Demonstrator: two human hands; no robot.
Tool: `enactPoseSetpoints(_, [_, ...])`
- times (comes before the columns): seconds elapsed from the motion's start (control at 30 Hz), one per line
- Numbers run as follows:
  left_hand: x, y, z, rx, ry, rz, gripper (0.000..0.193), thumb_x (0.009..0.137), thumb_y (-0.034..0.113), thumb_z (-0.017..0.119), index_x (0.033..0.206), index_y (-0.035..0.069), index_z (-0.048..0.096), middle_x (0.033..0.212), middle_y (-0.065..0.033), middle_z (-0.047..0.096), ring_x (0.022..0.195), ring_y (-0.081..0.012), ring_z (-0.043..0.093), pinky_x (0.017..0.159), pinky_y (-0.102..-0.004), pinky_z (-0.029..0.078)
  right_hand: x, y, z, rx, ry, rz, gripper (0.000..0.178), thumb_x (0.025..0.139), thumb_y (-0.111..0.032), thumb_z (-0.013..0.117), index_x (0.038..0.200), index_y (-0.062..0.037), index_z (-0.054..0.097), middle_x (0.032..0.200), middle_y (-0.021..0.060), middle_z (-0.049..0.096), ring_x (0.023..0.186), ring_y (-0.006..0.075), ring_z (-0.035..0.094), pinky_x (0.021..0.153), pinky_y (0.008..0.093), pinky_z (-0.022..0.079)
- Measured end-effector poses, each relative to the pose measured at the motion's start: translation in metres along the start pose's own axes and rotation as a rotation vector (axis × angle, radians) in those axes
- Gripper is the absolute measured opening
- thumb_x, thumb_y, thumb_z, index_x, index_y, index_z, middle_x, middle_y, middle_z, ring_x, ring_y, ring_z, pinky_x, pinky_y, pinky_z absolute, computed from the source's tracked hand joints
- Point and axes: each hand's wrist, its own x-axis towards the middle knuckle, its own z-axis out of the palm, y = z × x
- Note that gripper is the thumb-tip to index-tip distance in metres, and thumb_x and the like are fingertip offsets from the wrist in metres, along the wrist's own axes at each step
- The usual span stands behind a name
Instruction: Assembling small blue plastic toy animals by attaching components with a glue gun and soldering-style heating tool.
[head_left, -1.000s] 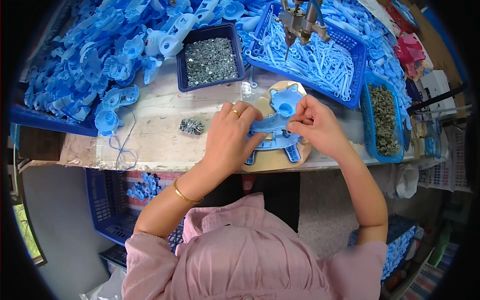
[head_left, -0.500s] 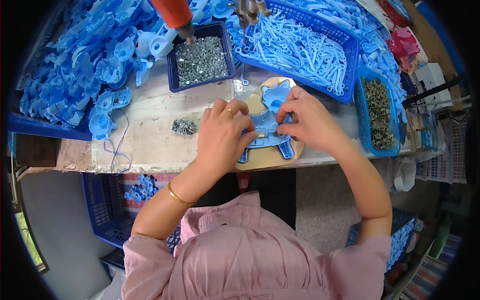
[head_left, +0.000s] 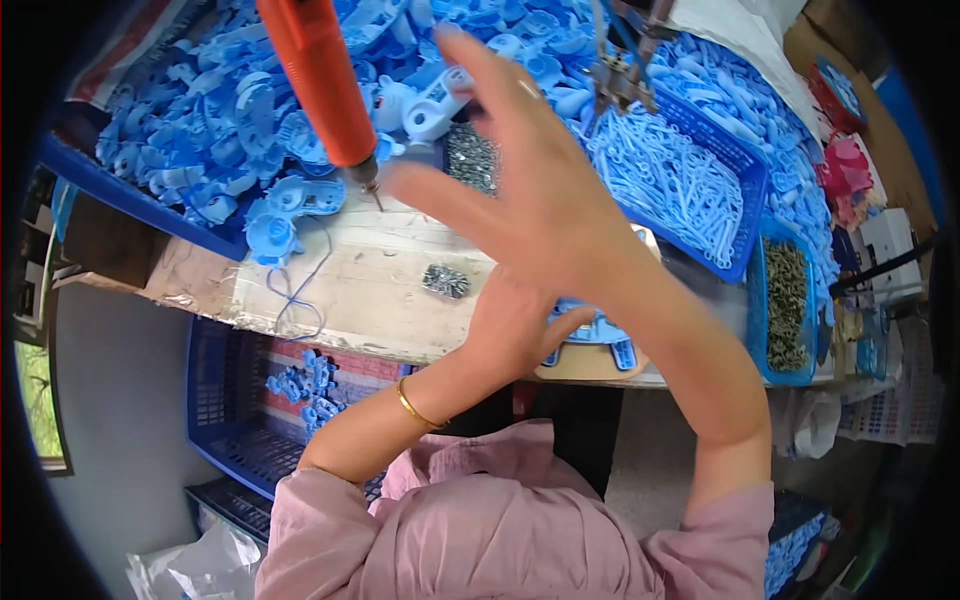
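My right hand (head_left: 545,190) is raised over the table, blurred, with thumb and fingers spread apart and nothing held. Its thumb is near the tip of an orange power screwdriver (head_left: 322,90) that hangs bit-down. Lower down, my left hand (head_left: 510,320) rests at a blue plastic toy-like shell (head_left: 600,330), its thumb laid along the near part; my right hand and forearm hide its other fingers and most of the shell. Underneath is a tan, board-like base (head_left: 590,363). A small pile of metal pieces (head_left: 446,281) lies left of my left hand.
A big heap of blue plastic shells (head_left: 220,130) fills the back left. My right hand partly covers a tray of screws (head_left: 472,158). Right of it stand a basket of blue ring-ended sticks (head_left: 670,180) and a blue tub of small metal parts (head_left: 785,310). Blue cord (head_left: 292,298) lies front left.
My right hand has left the blue shell and swung up and left toward the screwdriver, its fingers spreading. My left hand stays at the shell. The whole view has shifted.
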Motion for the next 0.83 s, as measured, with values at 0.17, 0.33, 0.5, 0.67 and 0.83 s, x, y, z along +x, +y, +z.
enactPoseSetpoints(0.17, [0.003,-0.016,-0.026,0.13,0.018,-0.035,0.022,0.083,0.02,0.074,0.099,0.007,0.066,0.102,-0.009,0.065,0.097,-0.0301,0.06,0.083,-0.0404,0.049,0.094,0.021,0.065,0.337,-0.049,0.079,0.058,0.095,-0.031,0.066,0.138,0.0018,0.044,0.104,0.0193,0.069,0.096,0.0357,0.067,0.089,0.0417,0.05])
enactPoseSetpoints(0.33, [0.012,-0.079,-0.081,0.487,0.104,-0.106,0.013,0.084,0.016,0.065,0.074,0.009,0.067,0.081,-0.0066,0.06,0.085,-0.0289,0.057,0.076,-0.0404,0.049,0.112,-0.045,-0.009,0.245,-0.507,0.717,0.061,0.089,-0.021,0.071,0.141,-0.0053,0.043,0.106,0.0176,0.072,0.091,0.0292,0.073,0.083,0.0424,0.055])
enactPoseSetpoints(0.5, [0.066,-0.111,-0.075,0.69,-0.198,-0.132,0.019,0.078,0.031,0.078,0.078,0.012,0.075,0.09,-0.0047,0.066,0.094,-0.026,0.058,0.079,-0.0379,0.047,0.05,0.039,-0.017,0.329,-0.226,0.399,0.034,0.086,-0.025,0.075,0.107,-0.0022,0.061,0.095,0.009,0.067,0.083,0.0158,0.066,0.069,0.0311,0.052])
enactPoseSetpoints(0.67, [0.095,-0.124,-0.055,0.724,-0.406,-0.162,0.02,0.074,0.036,0.079,0.077,0.016,0.075,0.085,-0.0034,0.068,0.097,-0.0241,0.06,0.079,-0.0381,0.046,0.028,0.038,-0.045,0.289,-0.232,0.461,0.029,0.093,-0.016,0.067,0.114,0.0013,0.057,0.093,0.0108,0.069,0.086,0.0176,0.07,0.078,0.03,0.055])
enactPoseSetpoints(0.83, [0.093,-0.121,-0.048,0.621,-0.37,-0.193,0.028,0.076,0.034,0.081,0.091,0.012,0.076,0.088,-0.0027,0.073,0.1,-0.0222,0.063,0.085,-0.0379,0.045,0.017,0.043,-0.059,0.363,-0.249,0.5,0.03,0.093,-0.016,0.065,0.115,0.0006,0.055,0.088,0.0103,0.069,0.081,0.017,0.07,0.074,0.0297,0.055])
